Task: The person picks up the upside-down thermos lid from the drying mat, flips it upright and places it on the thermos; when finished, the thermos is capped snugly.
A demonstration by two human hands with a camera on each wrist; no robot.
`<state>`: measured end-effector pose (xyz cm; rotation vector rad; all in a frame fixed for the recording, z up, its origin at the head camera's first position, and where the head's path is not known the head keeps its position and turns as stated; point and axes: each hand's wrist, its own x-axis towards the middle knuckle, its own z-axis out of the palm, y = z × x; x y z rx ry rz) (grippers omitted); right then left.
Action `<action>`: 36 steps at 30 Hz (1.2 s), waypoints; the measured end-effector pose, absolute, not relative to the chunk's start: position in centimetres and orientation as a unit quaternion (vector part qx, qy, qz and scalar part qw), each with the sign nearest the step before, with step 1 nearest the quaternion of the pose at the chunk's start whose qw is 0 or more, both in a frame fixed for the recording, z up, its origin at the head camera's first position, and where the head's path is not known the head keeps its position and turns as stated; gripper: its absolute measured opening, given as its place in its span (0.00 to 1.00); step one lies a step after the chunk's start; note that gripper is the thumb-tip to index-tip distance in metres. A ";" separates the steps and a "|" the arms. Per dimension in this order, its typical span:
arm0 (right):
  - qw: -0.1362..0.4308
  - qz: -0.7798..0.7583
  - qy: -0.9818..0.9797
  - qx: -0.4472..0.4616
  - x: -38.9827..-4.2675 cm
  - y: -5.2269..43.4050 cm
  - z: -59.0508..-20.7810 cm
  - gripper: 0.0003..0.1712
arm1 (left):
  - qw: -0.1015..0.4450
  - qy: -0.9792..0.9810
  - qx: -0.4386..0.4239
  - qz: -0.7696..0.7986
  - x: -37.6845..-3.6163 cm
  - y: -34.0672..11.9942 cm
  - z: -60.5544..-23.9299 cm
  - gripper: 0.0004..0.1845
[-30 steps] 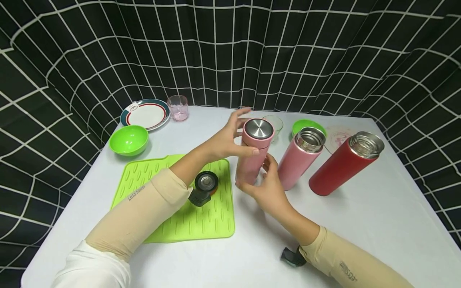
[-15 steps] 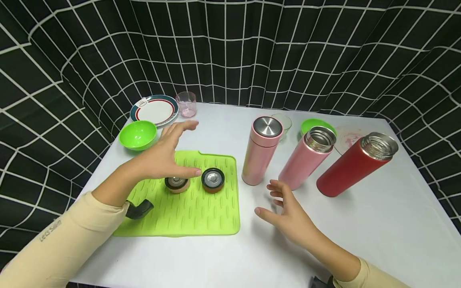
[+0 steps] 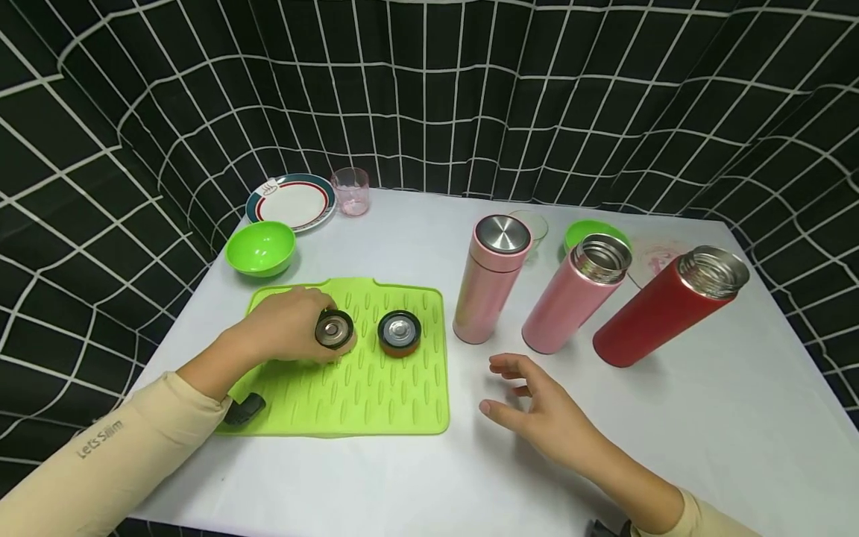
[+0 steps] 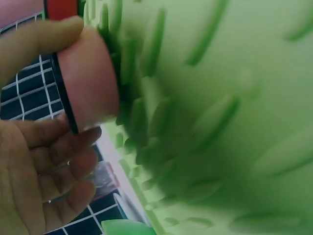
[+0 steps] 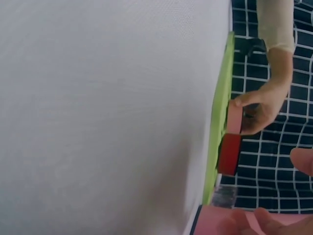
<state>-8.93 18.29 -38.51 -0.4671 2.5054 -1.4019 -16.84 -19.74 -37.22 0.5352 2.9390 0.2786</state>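
Gripping the pink lid [image 3: 335,330] with our left hand [image 3: 290,327], we curl fingers and thumb round its rim; it sits on the green mat [image 3: 376,388], just beside the red lid [image 3: 399,333]. Our right hand [image 3: 537,406] hovers palm-down over the white table [image 3: 705,418], fingers loosely spread, holding nothing, near the closed pink flask [image 3: 488,280]

Lighting is bright and even, from overhead; soft shadows fall beneath the right hand [image 3: 537,406] and beside the flasks beyond it. The head view is sharp, though the grid backdrop [image 3: 429,97] bows strongly toward the edges. The left wrist view is heavily blurred across the green mat [image 4: 220,122]; the right wrist view is slightly soft.
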 end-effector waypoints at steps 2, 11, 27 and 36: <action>0.113 -0.472 0.859 -0.161 -9.0 18.3 -38.6 0.30 | 0.065 0.978 0.175 0.092 -16.8 -19.9 -37.1 0.33; 0.108 -0.434 0.884 -0.138 -9.9 18.4 -39.0 0.28 | 0.065 0.977 0.181 0.094 -16.5 -19.6 -35.1 0.32; 0.180 -0.533 0.802 -0.201 -9.8 16.4 -37.1 0.17 | -0.008 0.909 0.405 0.102 -12.0 -8.1 -29.3 0.37; 0.213 -0.594 0.753 -0.187 -9.5 16.6 -36.5 0.16 | -0.015 0.873 0.481 0.078 -11.2 -4.7 -29.5 0.30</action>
